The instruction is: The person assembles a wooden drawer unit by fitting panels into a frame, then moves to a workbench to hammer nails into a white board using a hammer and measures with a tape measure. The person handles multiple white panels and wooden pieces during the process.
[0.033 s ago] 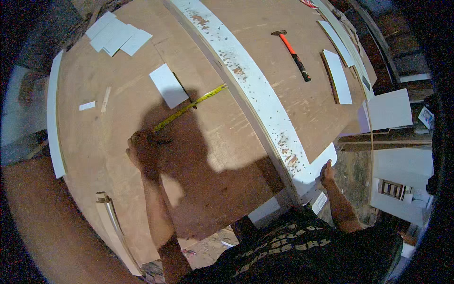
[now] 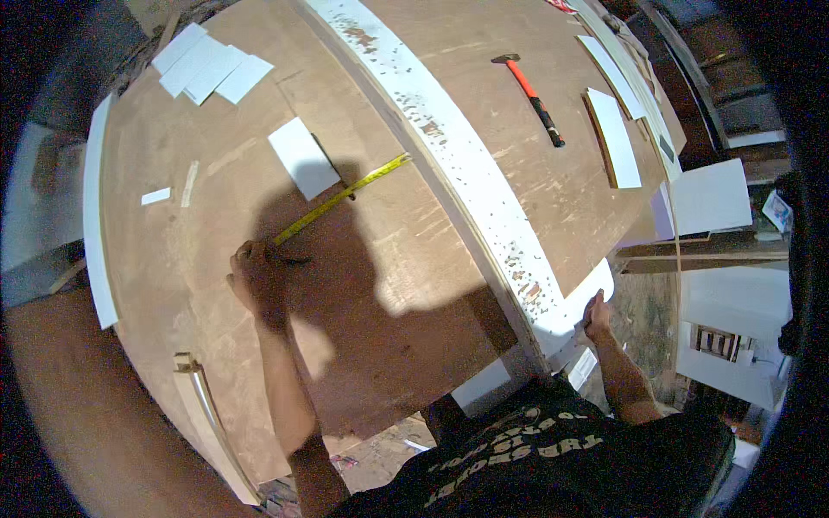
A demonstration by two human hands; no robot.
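Note:
My left hand (image 2: 250, 269) is closed at the near end of a yellow tape measure (image 2: 341, 200), partly in shadow; the tape's case is hidden by the fingers. The blade runs out across the brown board (image 2: 389, 363), and its far end reaches the side of a long white strip (image 2: 458, 164) with brown chips and dark specks. At the strip's near end, my right hand (image 2: 596, 318) grips the edge of a white sheet (image 2: 591, 287) with a rounded corner, thumb on top. Just beyond the blade, a white rectangular piece (image 2: 304, 158) lies flat.
A hammer (image 2: 534, 97) with an orange and black handle lies right of the strip. White pieces (image 2: 216, 69) overlap at the far left, and more white panels (image 2: 613, 138) lie at the right. A wooden channel piece (image 2: 203, 414) sits by the near left edge.

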